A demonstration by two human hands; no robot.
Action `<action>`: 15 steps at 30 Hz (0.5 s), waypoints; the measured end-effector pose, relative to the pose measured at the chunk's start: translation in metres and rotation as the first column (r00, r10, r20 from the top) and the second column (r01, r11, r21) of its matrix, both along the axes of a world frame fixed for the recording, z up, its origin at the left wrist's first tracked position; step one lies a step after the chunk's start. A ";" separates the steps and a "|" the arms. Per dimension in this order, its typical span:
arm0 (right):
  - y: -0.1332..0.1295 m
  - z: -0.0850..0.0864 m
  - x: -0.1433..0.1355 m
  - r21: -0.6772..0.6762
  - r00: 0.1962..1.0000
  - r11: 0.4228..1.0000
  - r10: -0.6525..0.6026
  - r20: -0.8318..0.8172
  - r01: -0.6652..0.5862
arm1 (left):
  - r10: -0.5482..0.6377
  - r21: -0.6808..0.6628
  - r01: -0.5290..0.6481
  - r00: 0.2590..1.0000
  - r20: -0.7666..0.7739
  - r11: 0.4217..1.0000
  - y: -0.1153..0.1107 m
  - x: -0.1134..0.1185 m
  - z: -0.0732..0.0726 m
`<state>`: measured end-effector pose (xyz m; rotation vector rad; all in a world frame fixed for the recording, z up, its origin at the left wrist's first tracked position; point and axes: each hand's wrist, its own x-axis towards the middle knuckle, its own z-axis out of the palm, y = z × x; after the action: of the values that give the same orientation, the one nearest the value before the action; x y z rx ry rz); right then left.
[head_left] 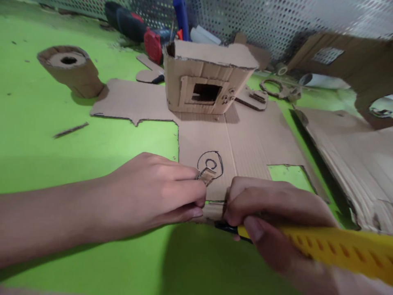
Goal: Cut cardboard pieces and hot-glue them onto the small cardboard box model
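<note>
By the closed, bunched fingers of the left hand [162, 194], a small piece [207, 176] of cardboard is being pinched, its free end poking out past the fingertips. By the tightly curled fingers of the right hand [276, 205], a yellow cutter [331, 246] is being gripped, its black nose being pointed toward the left fingertips. Between the two sets of fingertips, a strip [211, 212] of cardboard is being partly covered by both hands; whether it is being touched by the blade cannot be told. Just beyond the left fingertips, inked rings [221, 164] on a large sheet [251, 139] are being overlapped by the piece. Farther ahead of the fingers, a box [208, 71] with a window is being borne upright by the sheet. Ahead and to the left of the left fingers, a thin scrap [71, 130] and, farther out, a tube [81, 78] are being supported by the green table [132, 143]. Well to the right, beyond the right fingers, a second sheet [344, 135] is being overhung by a panel [362, 61]. Farthest from the fingers, a red tool [152, 46] and a blue tool [181, 18] are being backed by a mesh wall [260, 20].
</note>
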<state>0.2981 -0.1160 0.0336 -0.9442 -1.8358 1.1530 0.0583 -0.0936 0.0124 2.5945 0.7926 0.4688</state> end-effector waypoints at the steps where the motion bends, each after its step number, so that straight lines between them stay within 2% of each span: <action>1: 0.002 0.000 0.001 -0.009 0.999 0.999 0.052 0.000 -0.052 | 0.000 -0.001 0.000 1.000 -0.002 1.000 0.000 0.000 0.000; 4: 0.006 0.003 0.005 -0.038 0.992 0.992 0.125 0.022 -0.124 | -0.013 -0.013 0.014 1.000 0.023 1.000 0.000 -0.001 0.000; 11: 0.005 0.002 0.004 0.044 0.997 0.997 0.072 -0.042 -0.070 | -0.021 0.012 0.021 1.000 0.017 1.000 -0.001 0.000 0.001; 15: 0.008 0.002 0.005 0.042 0.997 0.996 0.075 0.006 -0.076 | -0.018 0.015 0.018 1.000 0.015 1.000 -0.001 0.000 0.000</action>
<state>0.3033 -0.1081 0.0353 -0.8603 -1.9062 1.1538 0.0582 -0.0948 0.0125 2.6065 0.7624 0.4907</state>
